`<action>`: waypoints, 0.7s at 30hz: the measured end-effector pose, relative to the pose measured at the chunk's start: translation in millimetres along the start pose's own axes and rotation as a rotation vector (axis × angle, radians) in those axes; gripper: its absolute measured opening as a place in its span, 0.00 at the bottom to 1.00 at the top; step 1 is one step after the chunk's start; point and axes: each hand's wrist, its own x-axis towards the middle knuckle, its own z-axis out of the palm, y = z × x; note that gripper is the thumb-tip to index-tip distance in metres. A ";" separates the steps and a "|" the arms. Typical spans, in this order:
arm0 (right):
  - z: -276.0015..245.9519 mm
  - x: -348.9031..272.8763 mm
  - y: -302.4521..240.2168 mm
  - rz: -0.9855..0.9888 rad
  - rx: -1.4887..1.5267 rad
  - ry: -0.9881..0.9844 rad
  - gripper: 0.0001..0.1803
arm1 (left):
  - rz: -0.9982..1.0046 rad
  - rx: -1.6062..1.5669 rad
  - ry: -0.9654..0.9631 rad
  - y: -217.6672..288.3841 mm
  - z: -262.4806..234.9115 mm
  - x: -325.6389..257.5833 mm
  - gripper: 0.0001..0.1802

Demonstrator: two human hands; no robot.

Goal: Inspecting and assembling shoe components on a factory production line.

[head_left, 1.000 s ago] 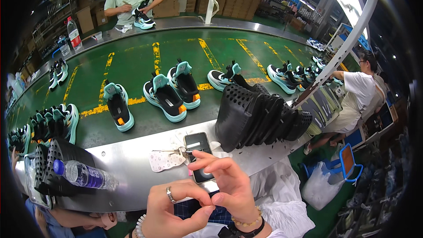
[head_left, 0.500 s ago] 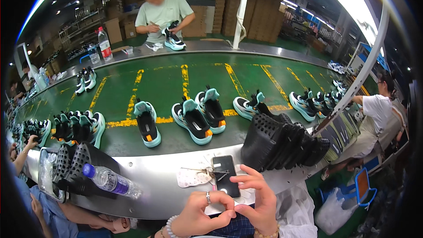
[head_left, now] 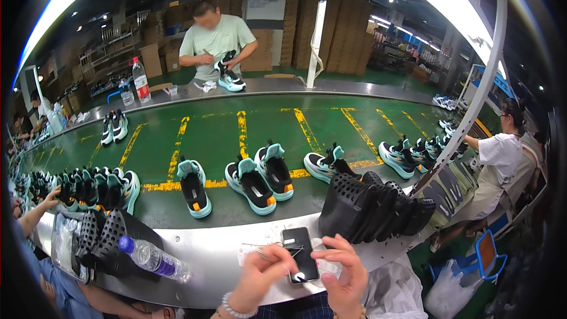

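Observation:
My left hand (head_left: 261, 276) hovers at the left side of a black phone (head_left: 299, 239) on the metal ledge. Its thumb and fingers are drawn together in a pinch; whatever they hold, if anything, is too small to make out. To the right of the phone, my right hand (head_left: 344, 277) is raised with its fingers loosely curved and the thumb apart, so it is open. Small metal pieces lie across the phone. A pale patterned flat piece (head_left: 244, 250) is partly behind my left hand.
Black-and-mint sneakers (head_left: 254, 184) stand on the green conveyor (head_left: 218, 133). Black perforated holders (head_left: 348, 204) flank my place. A water bottle (head_left: 155, 258) lies left. A co-worker (head_left: 215, 41) across the line handles a sneaker; another person (head_left: 499, 150) sits right.
My hands have parted from fingertip contact, the left moving to the phone's edge. The view has tilted, so the belt and shoes sit lower. A person's hand at far left has shifted towards the shoes.

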 end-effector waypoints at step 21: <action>-90.7 84.4 29.7 0.194 -0.608 0.112 0.15 | 0.334 1.345 0.831 -49.6 -192.8 100.7 0.15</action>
